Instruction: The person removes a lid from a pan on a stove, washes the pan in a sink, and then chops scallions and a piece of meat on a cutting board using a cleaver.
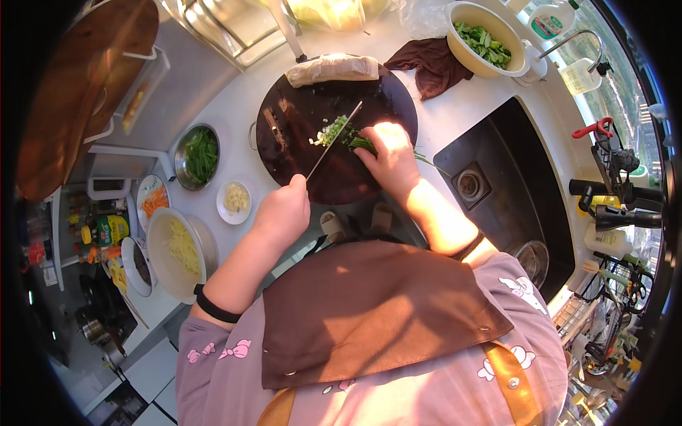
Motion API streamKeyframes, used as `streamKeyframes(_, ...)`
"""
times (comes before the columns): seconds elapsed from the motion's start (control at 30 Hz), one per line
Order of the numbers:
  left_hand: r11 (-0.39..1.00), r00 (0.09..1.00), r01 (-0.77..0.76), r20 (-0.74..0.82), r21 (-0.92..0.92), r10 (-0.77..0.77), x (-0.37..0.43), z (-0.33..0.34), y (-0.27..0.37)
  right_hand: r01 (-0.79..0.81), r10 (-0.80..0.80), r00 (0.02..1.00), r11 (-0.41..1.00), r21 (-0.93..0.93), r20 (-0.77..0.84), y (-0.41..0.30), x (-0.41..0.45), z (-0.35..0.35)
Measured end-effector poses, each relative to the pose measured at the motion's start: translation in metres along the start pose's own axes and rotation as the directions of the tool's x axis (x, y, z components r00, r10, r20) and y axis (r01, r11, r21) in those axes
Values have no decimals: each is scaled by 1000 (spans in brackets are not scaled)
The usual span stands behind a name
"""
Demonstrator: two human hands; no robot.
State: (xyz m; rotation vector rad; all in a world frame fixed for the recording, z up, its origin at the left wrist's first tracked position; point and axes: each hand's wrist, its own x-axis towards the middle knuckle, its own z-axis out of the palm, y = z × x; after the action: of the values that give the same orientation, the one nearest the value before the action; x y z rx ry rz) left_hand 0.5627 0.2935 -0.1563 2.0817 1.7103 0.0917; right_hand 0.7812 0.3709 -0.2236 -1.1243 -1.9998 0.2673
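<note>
My left hand (282, 210) grips the handle of a kitchen knife (334, 139), whose blade slants away over a dark round cutting board (298, 165). Under my right hand (391, 157) a bunch of green onions (364, 144) is pressed to the board. Its long green ends trail past the board's right edge towards the sink. Chopped green onion (331, 131) lies in a small heap against the left side of the blade. Across the far edge of the board rests a pale, long wrapped piece of food (331, 71); what it is, I cannot tell.
Left of the board are a metal bowl of cut greens (197, 157), a white dish of minced garlic (234, 203), a plate of carrot strips (153, 199) and a large bowl of pale shreds (181, 255). A brown cloth (434, 66), a basin of greens (487, 40) and the dark sink (501, 160) are right.
</note>
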Motion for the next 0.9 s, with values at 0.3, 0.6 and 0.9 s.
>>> streamKeyframes(0.3, 993, 995, -56, 92, 102, 47, -11, -4, 22, 18, -18, 1000, 999, -28, -12, 19, -14, 17)
streamKeyframes(0.6, 995, 997, -54, 58, 85, 49, 8, 0, 12, 2, -2, 999, 1000, -5, -45, 16, -13, 16)
streamKeyframes(0.9, 993, 987, 34, 151, 117, -52, 14, 7, 19, 20, -21, 999, 999, -46, -32, 7, -16, 7)
